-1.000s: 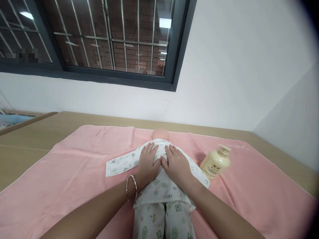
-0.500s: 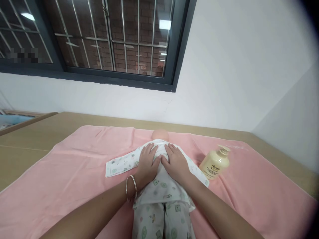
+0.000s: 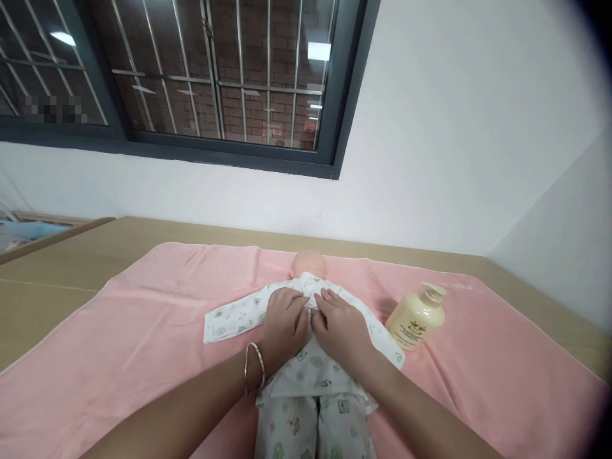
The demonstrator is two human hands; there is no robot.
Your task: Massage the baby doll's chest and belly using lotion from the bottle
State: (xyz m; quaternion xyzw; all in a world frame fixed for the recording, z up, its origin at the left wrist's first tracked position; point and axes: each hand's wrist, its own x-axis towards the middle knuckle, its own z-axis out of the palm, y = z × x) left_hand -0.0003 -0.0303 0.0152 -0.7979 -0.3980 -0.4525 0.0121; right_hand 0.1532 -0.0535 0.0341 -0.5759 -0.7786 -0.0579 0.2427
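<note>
Worktop (image 3: pixel 62 268), pink towel (image 3: pixel 143 319): one doll (image 3: pixel 308 263), centre, patterned top (image 3: pixel 313 376) and trousers (image 3: pixel 287 427) already on; work at top apparently unfinished: left hand (image 3: pixel 284 322) and right hand (image 3: pixel 342 325) on it, fingers curled, grip unclear.

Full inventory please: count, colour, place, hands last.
doll: 1, pinkish head, on towel
shirt and trousers: 1 each, printed white, on doll
pump bottle: 1, pale yellow, right of doll
towel: 1, pink, on table
table: 1, beige, below window
walls: 2, white, behind and right
window: 1, dark frame, upper left
bars: several, silvery, beyond window
brickwork: 1, brown, beyond bars
blue item: 1, unclear, far left
bangles: count unclear, silvery, left wrist
left hand and right hand: 1 each, bare, on shirt
</note>
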